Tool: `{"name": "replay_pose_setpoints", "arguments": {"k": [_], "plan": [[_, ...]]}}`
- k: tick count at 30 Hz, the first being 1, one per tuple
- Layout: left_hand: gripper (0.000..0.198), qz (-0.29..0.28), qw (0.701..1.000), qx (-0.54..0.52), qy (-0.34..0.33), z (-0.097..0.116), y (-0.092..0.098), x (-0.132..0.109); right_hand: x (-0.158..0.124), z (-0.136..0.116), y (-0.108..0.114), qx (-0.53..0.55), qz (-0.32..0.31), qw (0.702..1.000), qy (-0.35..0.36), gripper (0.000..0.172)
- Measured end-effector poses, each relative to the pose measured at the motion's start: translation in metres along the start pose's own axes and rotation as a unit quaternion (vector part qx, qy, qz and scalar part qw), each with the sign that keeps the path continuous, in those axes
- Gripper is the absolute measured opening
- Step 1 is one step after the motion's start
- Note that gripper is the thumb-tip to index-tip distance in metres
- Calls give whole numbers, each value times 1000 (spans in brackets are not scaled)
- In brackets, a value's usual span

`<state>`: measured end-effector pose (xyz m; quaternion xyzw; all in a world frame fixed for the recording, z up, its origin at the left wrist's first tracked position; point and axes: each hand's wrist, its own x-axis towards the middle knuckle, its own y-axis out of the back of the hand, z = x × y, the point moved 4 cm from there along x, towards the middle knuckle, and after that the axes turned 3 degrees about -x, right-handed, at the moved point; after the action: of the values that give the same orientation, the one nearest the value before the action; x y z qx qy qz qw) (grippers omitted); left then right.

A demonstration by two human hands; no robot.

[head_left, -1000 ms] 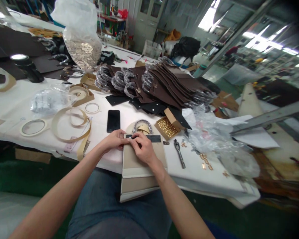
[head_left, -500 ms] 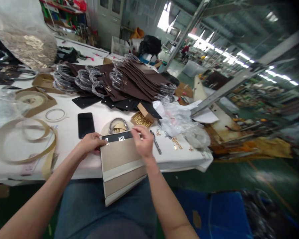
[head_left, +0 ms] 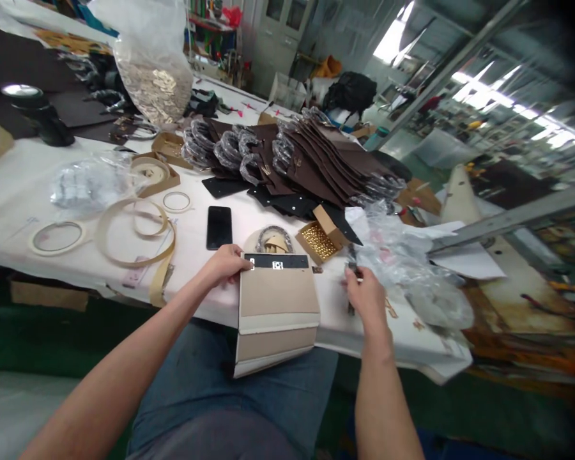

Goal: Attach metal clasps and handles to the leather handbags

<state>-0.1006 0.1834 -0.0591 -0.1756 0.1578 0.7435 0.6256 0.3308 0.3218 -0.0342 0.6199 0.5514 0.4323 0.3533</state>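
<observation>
A beige folded bag (head_left: 276, 306) with a black top strip (head_left: 278, 261) lies on the white table's (head_left: 23, 191) near edge and hangs over my lap. My left hand (head_left: 226, 263) pinches its top left corner, fingers closed on it. My right hand (head_left: 364, 291) is off to the right, over dark pliers (head_left: 351, 259) lying on the table, fingers curled about them. A small open box of gold studs (head_left: 317, 241) sits just beyond the bag.
A black phone (head_left: 219, 227) lies left of the bag. Beige tape rings (head_left: 134, 233) lie further left. Stacked brown bags (head_left: 306, 163) fill the table's middle. Crumpled clear plastic (head_left: 407, 262) is at the right. A bag of gold parts (head_left: 153, 83) stands at the back.
My right hand has left the bag's black strip and moved right to the pliers. My left hand still holds the bag's corner. The camera swung back to the left.
</observation>
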Motion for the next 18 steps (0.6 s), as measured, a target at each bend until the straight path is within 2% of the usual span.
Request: {"name": "replay_pose_setpoints", "arguments": {"k": [3, 5, 7, 9, 11, 13, 15, 18], "plan": [[28, -6, 1000, 9, 2, 0, 1, 1, -4, -1, 14, 190, 26, 980, -50, 53], [28, -6, 1000, 9, 4, 1, 1, 1, -5, -14, 23, 334, 47, 940, -54, 56], [30, -3, 1000, 7, 7, 1, 2, 1, -7, -40, 33, 461, 52, 885, -36, 56], [32, -4, 1000, 5, 11, 2, 2, 0, -13, -80, 40, 554, 11, 833, -4, 55], [34, -2, 1000, -2, 17, 3, 2, -1, -24, -130, 40, 614, -60, 787, 33, 61], [37, 4, 1000, -14, 24, 4, 2, -3, -38, -181, 32, 641, -107, 758, 51, 68], [40, 8, 999, -21, 32, 4, 1, -5, -52, -225, 15, 640, -116, 758, 55, 65], [39, 8, 999, -26, 32, 3, 0, -5, -69, -271, -12, 631, -65, 770, 68, 60]]}}
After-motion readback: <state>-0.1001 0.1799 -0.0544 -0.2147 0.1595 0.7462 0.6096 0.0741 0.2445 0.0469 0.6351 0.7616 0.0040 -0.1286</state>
